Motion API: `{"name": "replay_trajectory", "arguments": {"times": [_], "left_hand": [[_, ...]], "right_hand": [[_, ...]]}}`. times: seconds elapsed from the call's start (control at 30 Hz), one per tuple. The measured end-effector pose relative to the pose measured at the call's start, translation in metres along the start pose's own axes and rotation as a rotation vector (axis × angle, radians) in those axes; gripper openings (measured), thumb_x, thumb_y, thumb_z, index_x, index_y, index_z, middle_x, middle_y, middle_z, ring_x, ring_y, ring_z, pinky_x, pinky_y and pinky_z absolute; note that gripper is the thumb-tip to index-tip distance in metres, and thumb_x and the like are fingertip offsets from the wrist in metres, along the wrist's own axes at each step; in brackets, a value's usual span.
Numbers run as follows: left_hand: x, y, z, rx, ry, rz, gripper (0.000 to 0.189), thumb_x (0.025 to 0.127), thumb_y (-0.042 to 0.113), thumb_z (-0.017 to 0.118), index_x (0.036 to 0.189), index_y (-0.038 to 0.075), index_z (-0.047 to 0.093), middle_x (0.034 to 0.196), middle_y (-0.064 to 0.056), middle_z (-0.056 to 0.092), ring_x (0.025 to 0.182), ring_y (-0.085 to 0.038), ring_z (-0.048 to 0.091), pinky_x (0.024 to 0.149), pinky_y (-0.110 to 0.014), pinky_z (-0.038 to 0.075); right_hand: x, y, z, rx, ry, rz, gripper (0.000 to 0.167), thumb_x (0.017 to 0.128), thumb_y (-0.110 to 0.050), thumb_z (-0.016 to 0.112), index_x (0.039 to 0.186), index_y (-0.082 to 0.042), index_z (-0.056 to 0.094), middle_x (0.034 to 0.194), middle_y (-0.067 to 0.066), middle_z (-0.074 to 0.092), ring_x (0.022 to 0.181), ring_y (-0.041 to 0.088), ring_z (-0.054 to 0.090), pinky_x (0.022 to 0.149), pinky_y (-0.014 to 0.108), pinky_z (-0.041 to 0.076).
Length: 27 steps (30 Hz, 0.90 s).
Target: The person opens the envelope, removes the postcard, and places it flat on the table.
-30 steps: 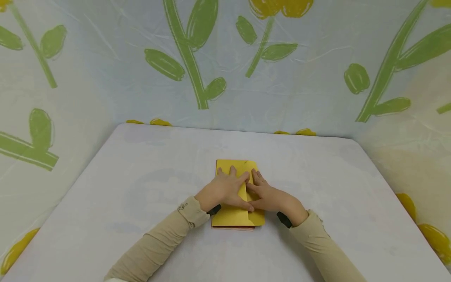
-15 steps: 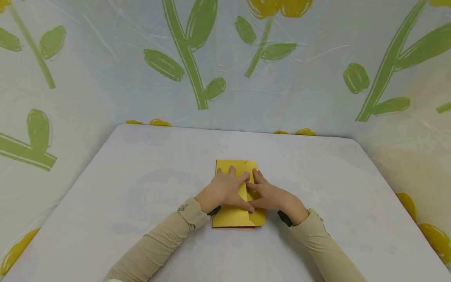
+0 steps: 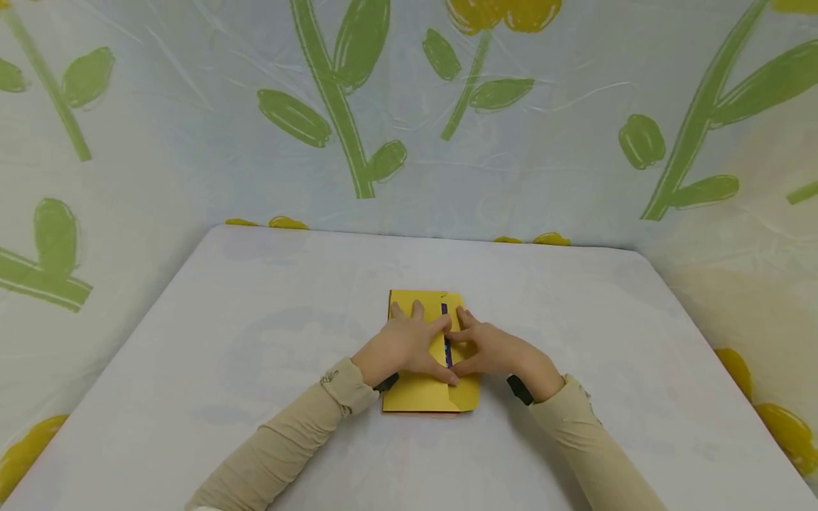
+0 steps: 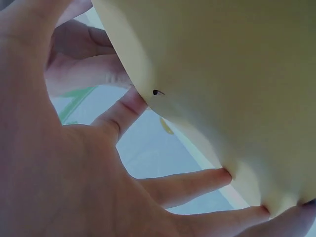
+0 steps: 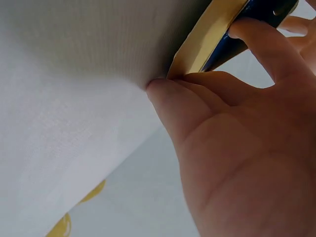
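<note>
A flat yellow paper packet (image 3: 409, 395) lies upright on the table, with a narrower yellow flap (image 3: 471, 397) along its right side. Between the two shows a dark blue strip (image 3: 445, 310), also seen as a dark blue surface (image 5: 252, 11) in the right wrist view. My left hand (image 3: 414, 344) rests on the wider yellow panel, fingers spread, thumb and index finger near its right edge. My right hand (image 3: 497, 353) touches the flap from the right; one finger reaches the blue surface in the right wrist view. What lies under the yellow paper is mostly hidden.
The pale cloth-covered table (image 3: 287, 369) extends around the packet. Behind and beside it hang pale sheets (image 3: 543, 163) printed with green stems and yellow flowers. A small dark mark (image 4: 157, 92) is on the yellow paper.
A gap has opened between the yellow panel and the flap, and the dark blue strip now shows there. My right hand has shifted slightly right; my left hand stays nearly in place.
</note>
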State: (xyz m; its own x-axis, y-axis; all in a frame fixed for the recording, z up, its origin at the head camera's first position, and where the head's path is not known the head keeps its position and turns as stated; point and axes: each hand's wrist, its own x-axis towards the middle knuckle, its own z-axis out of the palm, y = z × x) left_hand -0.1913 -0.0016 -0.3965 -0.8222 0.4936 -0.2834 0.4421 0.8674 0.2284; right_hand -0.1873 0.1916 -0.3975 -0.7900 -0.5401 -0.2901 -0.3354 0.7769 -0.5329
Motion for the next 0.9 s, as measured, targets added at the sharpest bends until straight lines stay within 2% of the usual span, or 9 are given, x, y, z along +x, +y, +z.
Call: {"name": "replay_trajectory", "arguments": {"times": [0.13,0.37,0.57,0.7,0.8,0.9], "left_hand": [[0.000,0.000,0.002,-0.017,0.005,-0.001,0.085,0.066,0.084,0.066,0.132,0.035,0.045,0.156,-0.035,0.019,0.133,-0.070,0.016,0.086,-0.062,0.050],[0.001,0.001,0.005,0.000,0.009,-0.031,0.095,0.064,0.084,0.067,0.143,0.037,0.043,0.157,-0.033,0.017,0.133,-0.070,0.015,0.083,-0.061,0.052],[0.001,0.003,0.004,0.040,0.003,-0.039,0.098,0.065,0.083,0.068,0.146,0.035,0.042,0.157,-0.033,0.018,0.133,-0.069,0.017,0.083,-0.062,0.052],[0.001,0.003,0.004,0.050,0.004,-0.041,0.101,0.064,0.084,0.067,0.149,0.035,0.039,0.157,-0.033,0.017,0.133,-0.069,0.018,0.083,-0.062,0.051],[0.000,0.003,0.004,0.045,0.009,-0.045,0.103,0.064,0.085,0.067,0.150,0.037,0.036,0.158,-0.032,0.016,0.134,-0.068,0.018,0.084,-0.063,0.050],[0.000,0.002,0.005,0.036,0.011,-0.047,0.105,0.062,0.085,0.067,0.151,0.039,0.035,0.158,-0.031,0.016,0.134,-0.068,0.018,0.085,-0.064,0.050]], "right_hand": [[0.001,0.000,-0.003,-0.018,0.002,-0.002,0.071,0.083,-0.033,0.082,0.140,-0.003,0.055,0.159,0.030,0.012,0.145,0.046,0.020,0.112,0.056,0.029],[0.000,0.003,-0.011,-0.102,-0.026,0.082,0.071,0.080,-0.030,0.084,0.140,-0.005,0.055,0.158,0.031,0.018,0.143,0.046,0.026,0.112,0.054,0.030],[-0.003,0.002,-0.015,-0.127,-0.006,0.089,0.068,0.080,-0.030,0.085,0.135,0.001,0.059,0.158,0.028,0.022,0.145,0.045,0.023,0.112,0.055,0.028],[-0.005,-0.003,-0.011,-0.066,0.013,0.063,0.085,0.079,-0.030,0.086,0.148,-0.001,0.044,0.162,0.023,0.014,0.146,0.043,0.021,0.112,0.056,0.028],[-0.003,-0.002,-0.005,-0.023,-0.012,0.032,0.097,0.079,-0.032,0.085,0.156,-0.008,0.030,0.164,0.022,0.006,0.147,0.043,0.017,0.113,0.057,0.027],[-0.001,0.001,0.001,0.008,-0.043,0.023,0.100,0.080,-0.033,0.085,0.158,-0.011,0.026,0.164,0.022,0.001,0.148,0.043,0.014,0.113,0.058,0.024]]}}
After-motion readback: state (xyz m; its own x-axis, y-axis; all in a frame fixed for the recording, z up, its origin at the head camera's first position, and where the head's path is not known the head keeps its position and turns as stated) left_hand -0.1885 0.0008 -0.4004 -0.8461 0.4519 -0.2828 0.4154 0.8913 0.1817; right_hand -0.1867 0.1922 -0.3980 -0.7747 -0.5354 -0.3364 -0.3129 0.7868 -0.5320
